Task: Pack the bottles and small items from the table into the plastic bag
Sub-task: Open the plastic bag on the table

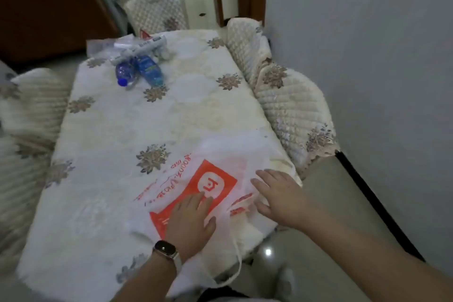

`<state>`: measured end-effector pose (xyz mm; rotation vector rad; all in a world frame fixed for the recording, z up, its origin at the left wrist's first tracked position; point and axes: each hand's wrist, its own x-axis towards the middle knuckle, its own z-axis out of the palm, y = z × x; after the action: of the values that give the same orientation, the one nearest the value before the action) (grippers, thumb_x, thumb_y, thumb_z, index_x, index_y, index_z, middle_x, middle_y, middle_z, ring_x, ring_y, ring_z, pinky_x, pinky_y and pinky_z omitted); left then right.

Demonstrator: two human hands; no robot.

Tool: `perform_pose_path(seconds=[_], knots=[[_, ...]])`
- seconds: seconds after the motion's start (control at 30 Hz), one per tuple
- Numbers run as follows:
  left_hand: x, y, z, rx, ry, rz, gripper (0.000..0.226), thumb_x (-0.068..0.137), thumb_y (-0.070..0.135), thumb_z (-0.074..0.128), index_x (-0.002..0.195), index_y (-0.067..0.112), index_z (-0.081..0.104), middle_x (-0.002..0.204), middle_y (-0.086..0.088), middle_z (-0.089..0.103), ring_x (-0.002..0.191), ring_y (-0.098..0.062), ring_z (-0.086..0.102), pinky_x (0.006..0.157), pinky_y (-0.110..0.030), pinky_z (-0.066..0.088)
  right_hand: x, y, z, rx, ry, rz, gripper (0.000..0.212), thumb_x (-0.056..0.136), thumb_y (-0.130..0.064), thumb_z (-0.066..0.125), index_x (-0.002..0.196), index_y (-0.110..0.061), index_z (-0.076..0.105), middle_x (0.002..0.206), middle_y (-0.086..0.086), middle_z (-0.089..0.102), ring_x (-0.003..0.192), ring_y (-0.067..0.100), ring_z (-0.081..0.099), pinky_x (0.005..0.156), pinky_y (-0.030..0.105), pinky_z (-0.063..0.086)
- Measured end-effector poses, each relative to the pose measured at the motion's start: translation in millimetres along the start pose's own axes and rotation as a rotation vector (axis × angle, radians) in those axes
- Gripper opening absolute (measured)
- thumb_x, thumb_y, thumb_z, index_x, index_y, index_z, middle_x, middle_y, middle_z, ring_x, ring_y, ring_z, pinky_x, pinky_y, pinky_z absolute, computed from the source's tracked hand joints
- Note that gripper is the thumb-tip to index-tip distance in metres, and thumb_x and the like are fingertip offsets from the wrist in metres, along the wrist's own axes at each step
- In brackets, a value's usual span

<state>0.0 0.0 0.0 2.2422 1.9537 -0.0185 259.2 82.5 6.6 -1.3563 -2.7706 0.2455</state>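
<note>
A white plastic bag (220, 154) with an orange logo lies flat at the near right corner of the table (110, 154). My left hand (190, 223) rests palm down on the logo, fingers spread. My right hand (279, 193) lies flat on the bag's right edge, fingers apart. One bag handle hangs over the table's near edge. At the far end lie two blue-tinted bottles (127, 72) (149, 70), a white tube (139, 49) and small packets (164, 52).
A floral white cloth covers the table. Quilted chair covers stand at the far end (157, 11), along the right side (289, 95) and on the left (29, 110). A grey wall runs close on the right.
</note>
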Motion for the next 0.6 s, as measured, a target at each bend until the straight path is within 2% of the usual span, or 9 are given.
perform_pose_path(seconds=[0.1,0.17,0.27,0.33,0.4,0.53,0.6], knots=[[-5.1,10.4,9.8,-0.017,-0.095,-0.170,0.058,0.091,0.053,0.042,0.146,0.033,0.037,0.151,-0.001,0.042,0.139,-0.026,0.037,0.113,-0.046,0.033,21.5,18.1,1.2,-0.047,-0.090,-0.069,0.056,0.078,-0.048,0.048,0.121,-0.015,0.064,0.129,0.012,0.062,0.116,0.032,0.060,0.093,0.044,0.052],[-11.9,7.3,17.3,0.015,-0.127,-0.263,0.059,0.092,0.053,0.042,0.146,0.030,0.037,0.151,-0.001,0.041,0.139,-0.027,0.037,0.112,-0.047,0.033,35.9,21.6,3.9,-0.088,-0.142,-0.102,0.058,0.076,-0.049,0.054,0.124,-0.016,0.063,0.132,0.012,0.060,0.119,0.032,0.059,0.095,0.046,0.050],[-17.6,-6.1,25.4,0.018,-0.078,-0.331,0.037,0.083,0.041,0.060,0.115,0.023,0.063,0.120,-0.003,0.064,0.107,-0.028,0.061,0.087,-0.045,0.052,53.7,24.7,12.6,-0.133,-0.208,-0.155,0.072,0.067,-0.048,0.074,0.129,-0.014,0.060,0.138,0.015,0.056,0.124,0.035,0.055,0.099,0.052,0.046],[-20.7,-11.7,29.1,-0.026,-0.037,-0.348,0.020,0.080,0.029,0.067,0.098,0.020,0.067,0.104,-0.002,0.068,0.092,-0.026,0.063,0.078,-0.041,0.054,65.8,26.2,14.4,-0.164,-0.229,-0.171,0.082,0.063,-0.051,0.078,0.133,-0.014,0.057,0.142,0.016,0.052,0.129,0.035,0.051,0.102,0.054,0.042],[-22.6,-13.3,28.9,-0.054,0.024,-0.350,0.009,0.079,0.017,0.070,0.088,0.017,0.068,0.092,-0.001,0.070,0.081,-0.026,0.064,0.071,-0.038,0.053,73.2,23.5,18.8,-0.189,-0.241,-0.183,0.088,0.064,-0.061,0.074,0.136,-0.015,0.054,0.145,0.016,0.049,0.133,0.036,0.047,0.105,0.055,0.038],[-20.0,-18.0,16.1,-0.120,0.150,-0.388,0.020,0.073,0.004,0.074,0.075,0.018,0.060,0.069,0.001,0.064,0.059,-0.023,0.059,0.056,-0.029,0.043,84.0,10.0,19.5,-0.231,-0.271,-0.204,0.093,0.063,-0.069,0.069,0.138,-0.015,0.053,0.146,0.016,0.048,0.134,0.036,0.046,0.107,0.056,0.035],[-15.9,-22.7,5.1,-0.172,0.211,-0.396,0.019,0.074,0.001,0.074,0.078,0.016,0.061,0.067,0.000,0.064,0.055,-0.023,0.058,0.052,-0.027,0.040,92.1,2.3,13.6,-0.226,-0.250,-0.194,0.094,0.071,-0.066,0.066,0.147,-0.016,0.041,0.156,0.016,0.033,0.144,0.035,0.030,0.114,0.054,0.022]])
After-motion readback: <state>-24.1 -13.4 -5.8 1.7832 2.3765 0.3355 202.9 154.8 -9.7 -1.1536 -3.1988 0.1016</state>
